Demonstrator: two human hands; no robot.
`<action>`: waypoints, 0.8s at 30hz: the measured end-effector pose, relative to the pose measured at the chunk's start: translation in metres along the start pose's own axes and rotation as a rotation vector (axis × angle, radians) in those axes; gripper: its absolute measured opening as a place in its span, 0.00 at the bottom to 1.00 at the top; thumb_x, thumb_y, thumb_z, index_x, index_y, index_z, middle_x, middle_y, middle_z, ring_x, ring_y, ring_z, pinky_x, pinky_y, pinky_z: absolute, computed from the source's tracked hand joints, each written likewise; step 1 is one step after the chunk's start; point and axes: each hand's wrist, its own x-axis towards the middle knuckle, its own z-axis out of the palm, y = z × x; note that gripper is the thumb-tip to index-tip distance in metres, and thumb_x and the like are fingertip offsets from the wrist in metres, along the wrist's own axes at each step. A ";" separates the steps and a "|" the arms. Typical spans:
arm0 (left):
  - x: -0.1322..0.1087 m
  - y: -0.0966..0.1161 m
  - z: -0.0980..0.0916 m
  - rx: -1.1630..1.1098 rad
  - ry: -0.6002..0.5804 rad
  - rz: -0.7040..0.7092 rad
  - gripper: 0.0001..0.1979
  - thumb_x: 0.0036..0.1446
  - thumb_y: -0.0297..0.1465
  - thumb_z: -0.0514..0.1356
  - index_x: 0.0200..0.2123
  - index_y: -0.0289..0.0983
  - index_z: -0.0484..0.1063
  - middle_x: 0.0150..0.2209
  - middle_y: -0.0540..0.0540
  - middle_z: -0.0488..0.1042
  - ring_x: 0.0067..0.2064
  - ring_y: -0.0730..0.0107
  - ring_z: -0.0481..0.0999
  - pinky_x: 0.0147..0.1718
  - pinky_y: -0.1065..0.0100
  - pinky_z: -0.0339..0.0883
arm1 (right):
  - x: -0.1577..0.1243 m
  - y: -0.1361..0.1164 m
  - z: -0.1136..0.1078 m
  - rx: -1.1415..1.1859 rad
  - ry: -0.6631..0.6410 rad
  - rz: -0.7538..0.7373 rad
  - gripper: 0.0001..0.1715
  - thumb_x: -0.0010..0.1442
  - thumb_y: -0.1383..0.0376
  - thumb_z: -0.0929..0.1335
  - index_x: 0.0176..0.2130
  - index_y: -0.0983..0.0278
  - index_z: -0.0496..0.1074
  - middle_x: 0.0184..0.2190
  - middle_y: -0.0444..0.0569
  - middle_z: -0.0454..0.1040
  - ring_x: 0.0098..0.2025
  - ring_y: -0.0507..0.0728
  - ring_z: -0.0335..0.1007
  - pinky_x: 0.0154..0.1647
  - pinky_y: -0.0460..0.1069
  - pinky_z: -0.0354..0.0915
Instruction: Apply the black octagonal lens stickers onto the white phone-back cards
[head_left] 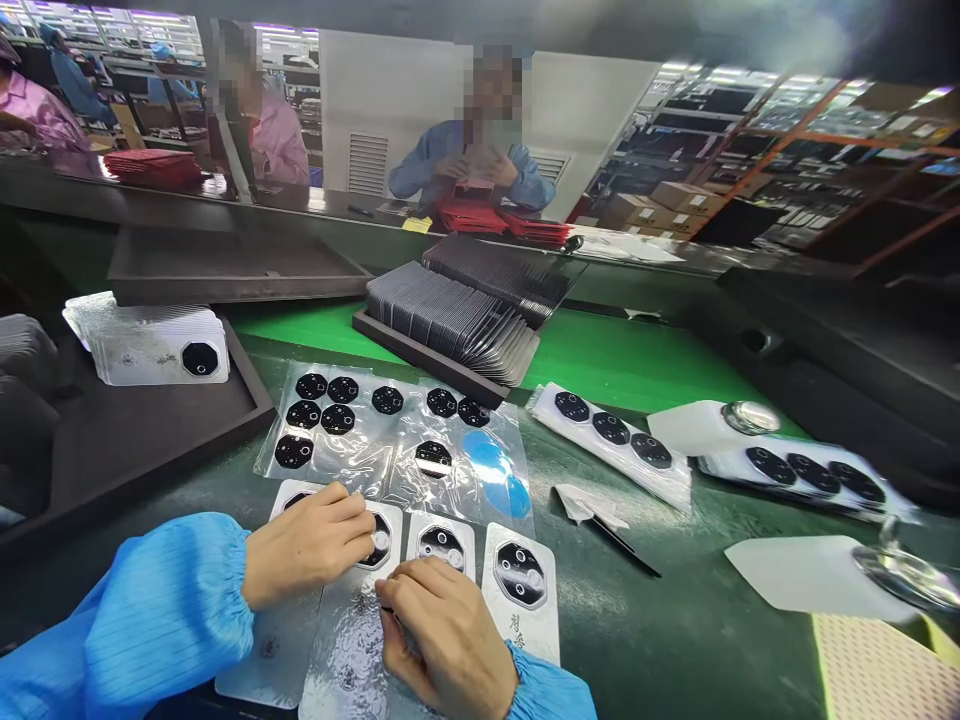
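Several silvery panels [521, 625] with black octagonal patches lie side by side in front of me. My left hand [315, 535] rests over the left panels, fingers curled beside a black octagonal patch [380, 540]. Whatever its fingertips pinch is hidden. Lower down, my right hand [446, 635] is closed above the middle panels, with a small dark bit showing at its fingertips that I cannot identify. Just beyond my hands, clear plastic sheets [360, 460] carry black octagonal stickers [337, 418] and blue round film pieces [499, 470].
On the left, a dark tray [247, 385] holds stacked silvery panels [161, 345]. A rack of dark plates [450, 320] stands at the back. To the right are bagged stickers [611, 440], black tweezers [622, 545] with a white wipe, and white pump bottles [817, 575]. Co-workers sit beyond.
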 end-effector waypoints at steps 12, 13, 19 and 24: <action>0.001 0.003 0.003 0.046 0.032 0.015 0.10 0.65 0.20 0.52 0.32 0.33 0.68 0.30 0.48 0.68 0.34 0.66 0.64 0.33 0.64 0.55 | 0.001 -0.001 0.003 -0.002 0.068 -0.020 0.11 0.58 0.76 0.60 0.38 0.64 0.64 0.25 0.46 0.70 0.27 0.55 0.64 0.27 0.49 0.56; 0.001 0.003 0.003 0.050 0.032 0.014 0.10 0.65 0.20 0.52 0.32 0.33 0.68 0.30 0.48 0.68 0.34 0.66 0.64 0.33 0.64 0.55 | 0.001 -0.001 0.003 -0.001 0.065 -0.019 0.11 0.58 0.76 0.60 0.38 0.64 0.64 0.25 0.46 0.70 0.27 0.55 0.64 0.27 0.49 0.55; 0.002 0.005 0.005 0.085 0.040 0.006 0.11 0.65 0.19 0.51 0.31 0.32 0.68 0.30 0.48 0.68 0.34 0.66 0.64 0.32 0.63 0.54 | 0.002 -0.002 0.002 0.000 0.064 -0.016 0.10 0.58 0.77 0.60 0.37 0.64 0.64 0.25 0.47 0.69 0.27 0.54 0.63 0.27 0.49 0.54; 0.001 0.006 0.008 0.062 0.025 -0.023 0.11 0.66 0.20 0.51 0.32 0.33 0.68 0.30 0.47 0.68 0.34 0.65 0.64 0.33 0.63 0.53 | 0.002 -0.002 0.002 -0.001 0.061 -0.012 0.10 0.58 0.77 0.60 0.37 0.65 0.64 0.25 0.47 0.69 0.27 0.54 0.63 0.27 0.49 0.55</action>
